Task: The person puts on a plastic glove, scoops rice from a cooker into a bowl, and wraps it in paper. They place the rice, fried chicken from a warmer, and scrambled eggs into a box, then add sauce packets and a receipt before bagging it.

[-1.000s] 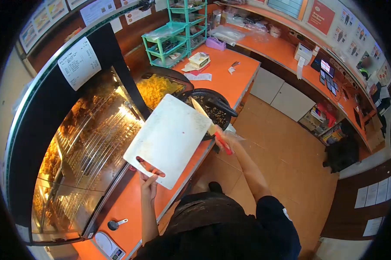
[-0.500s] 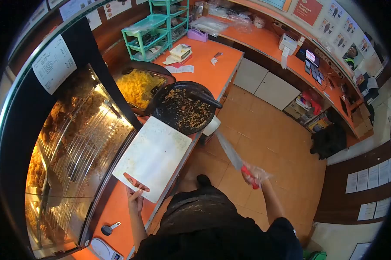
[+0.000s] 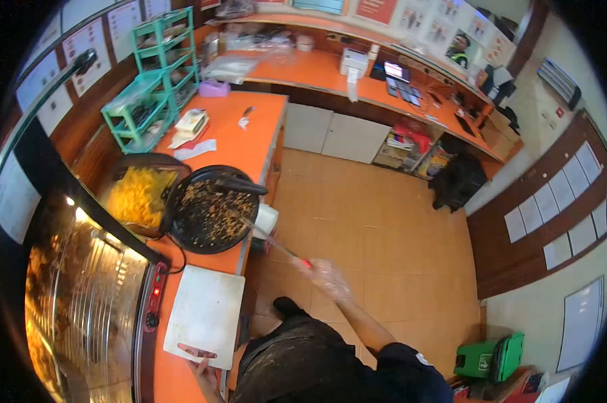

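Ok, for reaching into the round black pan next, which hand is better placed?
Probably the right hand: it holds the red-handled metal knife, which points toward the pan. The left hand is farther off, at the slotted end of the white rectangular cutting board.

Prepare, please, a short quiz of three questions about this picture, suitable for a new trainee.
1. Short answer: Which of the person's hands holds the red-handled knife?
2. True or false: The white cutting board lies inside the black pan.
3. Fill in: The heaped food next to the black pan is ____ in colour.

Key:
1. The right hand.
2. False; it is outside the pan, with the left hand at its handle hole.
3. Yellow.
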Tool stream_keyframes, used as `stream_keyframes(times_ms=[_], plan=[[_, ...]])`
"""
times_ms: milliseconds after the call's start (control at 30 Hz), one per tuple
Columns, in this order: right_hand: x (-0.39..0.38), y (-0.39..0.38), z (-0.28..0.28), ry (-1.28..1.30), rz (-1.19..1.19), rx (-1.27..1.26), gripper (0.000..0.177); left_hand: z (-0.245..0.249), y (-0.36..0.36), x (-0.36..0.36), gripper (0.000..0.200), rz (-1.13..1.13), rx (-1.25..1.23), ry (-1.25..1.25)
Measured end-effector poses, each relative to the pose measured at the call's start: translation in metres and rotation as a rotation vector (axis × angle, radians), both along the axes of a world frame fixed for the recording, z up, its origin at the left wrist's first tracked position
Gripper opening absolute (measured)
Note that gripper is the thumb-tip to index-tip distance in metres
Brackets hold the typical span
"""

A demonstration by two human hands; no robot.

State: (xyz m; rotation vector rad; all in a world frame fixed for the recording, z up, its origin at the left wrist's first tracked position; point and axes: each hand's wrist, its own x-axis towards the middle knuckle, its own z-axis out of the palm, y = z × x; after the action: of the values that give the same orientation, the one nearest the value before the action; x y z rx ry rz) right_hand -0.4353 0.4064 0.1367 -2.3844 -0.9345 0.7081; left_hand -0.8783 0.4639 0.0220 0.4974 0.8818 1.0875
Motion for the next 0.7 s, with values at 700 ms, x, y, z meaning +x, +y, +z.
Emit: stream_keyframes(times_ms=[700], plan=[[-0.010, 0.235, -0.061, -0.696, 0.612, 0.701, 0.016, -0.090, 0.034, -0.023, 0.025, -0.075, -0.064, 0.682]])
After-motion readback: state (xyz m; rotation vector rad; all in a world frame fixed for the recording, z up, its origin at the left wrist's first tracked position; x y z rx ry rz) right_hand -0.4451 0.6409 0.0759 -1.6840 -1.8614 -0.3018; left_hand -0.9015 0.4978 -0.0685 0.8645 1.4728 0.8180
